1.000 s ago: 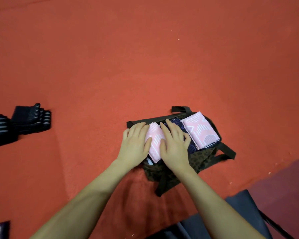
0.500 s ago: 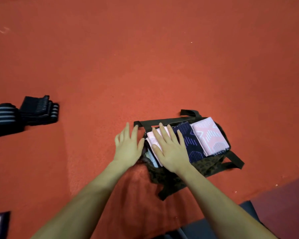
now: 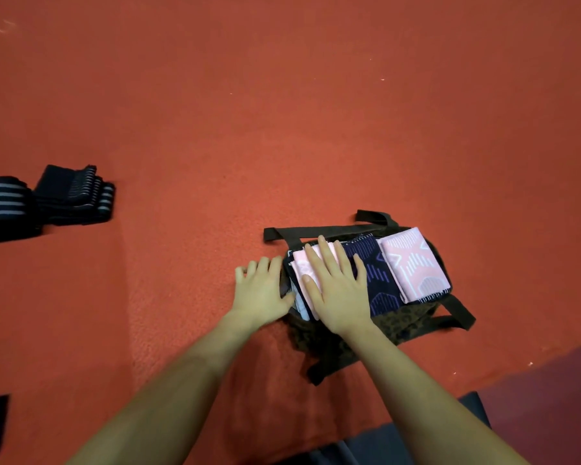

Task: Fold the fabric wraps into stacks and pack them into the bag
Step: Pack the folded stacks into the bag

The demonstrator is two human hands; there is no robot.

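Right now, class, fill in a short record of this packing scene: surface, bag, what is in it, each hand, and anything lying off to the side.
surface: red carpet
bag: dark bag with straps, lying open on the carpet
contents: three folded stacks side by side: pink stack, navy stack, pink patterned stack
right hand: flat, fingers straight, pressing the first pink stack and the navy one
left hand: open, at the bag's left edge
aside: black striped wraps at far left, folded
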